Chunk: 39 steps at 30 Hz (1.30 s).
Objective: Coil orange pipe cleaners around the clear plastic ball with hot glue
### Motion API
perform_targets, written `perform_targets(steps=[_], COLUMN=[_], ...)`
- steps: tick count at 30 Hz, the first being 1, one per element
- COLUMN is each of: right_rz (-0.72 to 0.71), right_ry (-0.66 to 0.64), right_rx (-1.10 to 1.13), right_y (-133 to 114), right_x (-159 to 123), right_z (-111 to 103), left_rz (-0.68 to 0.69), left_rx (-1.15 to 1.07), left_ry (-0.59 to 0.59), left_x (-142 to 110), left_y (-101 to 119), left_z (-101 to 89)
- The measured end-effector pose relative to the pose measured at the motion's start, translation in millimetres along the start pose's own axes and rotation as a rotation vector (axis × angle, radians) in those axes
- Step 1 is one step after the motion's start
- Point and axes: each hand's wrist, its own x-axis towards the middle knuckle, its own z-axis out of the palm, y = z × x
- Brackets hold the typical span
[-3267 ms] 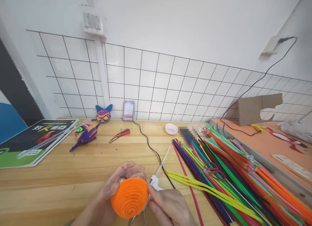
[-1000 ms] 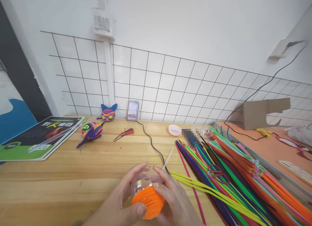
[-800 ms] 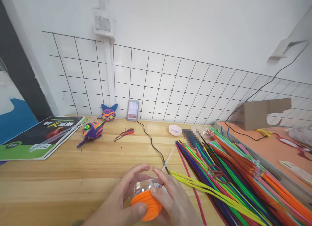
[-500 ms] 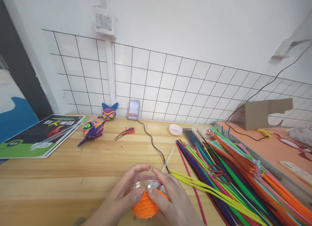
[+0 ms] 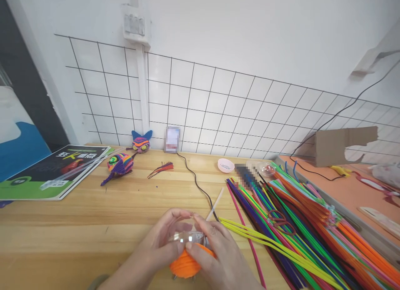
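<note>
At the front of the table, my left hand [image 5: 162,240] and my right hand [image 5: 218,248] close round a clear plastic ball [image 5: 189,236] from both sides. Its lower part is wrapped in rows of orange pipe cleaner [image 5: 186,263]. Both thumbs press at the upper edge of the orange rows, while the fingers curl over the far side. Short dark ends poke out below the ball. Beyond my right hand a translucent stick [image 5: 215,203] leans out; its lower end is hidden by the fingers. Yellow pipe cleaners [image 5: 250,233] lie just to the right.
Bundles of coloured pipe cleaners [image 5: 300,223] cover the right side, with brown-handled scissors [image 5: 281,223] on them. Farther back are a pink bowl [image 5: 226,165], a phone-like device [image 5: 172,139] with a black cable [image 5: 196,181], two striped fish-like figures [image 5: 120,164] and a magazine [image 5: 56,173].
Both hands keep their hold on the ball. My right thumb has shifted slightly left along the edge of the orange rows. The view has moved a little.
</note>
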Motion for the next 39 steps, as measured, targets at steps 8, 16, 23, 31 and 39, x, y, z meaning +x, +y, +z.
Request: perform_targets(steps=[8,16,23,31,39], right_rz=[-0.025,-0.061,-0.064,-0.084,0.065], right_ry=[0.023,0.07,0.057,0.093,0.052], right_rx=[0.039,0.043,0.051,0.036,0.145], right_y=[3.9,3.6,2.8,4.0,9.8], right_x=[-1.1,4.6,5.0,6.4,-0.9], right_z=[1.2,-3.2,-3.1,0.2,0.3], left_rz=[-0.008,-0.025,-0.036,-0.105,-0.073], left_rx=[-0.017,-0.005,0.029,0.024,-0.162], left_ry=[0.023,0.045,0.045,0.021,0.149], left_x=[-0.9,-3.0,-1.2,-0.2,4.3], left_y=[4.3,3.5,4.9,8.6,2.9], left_z=[2.9,-0.3,0.7,-1.9,-15.4])
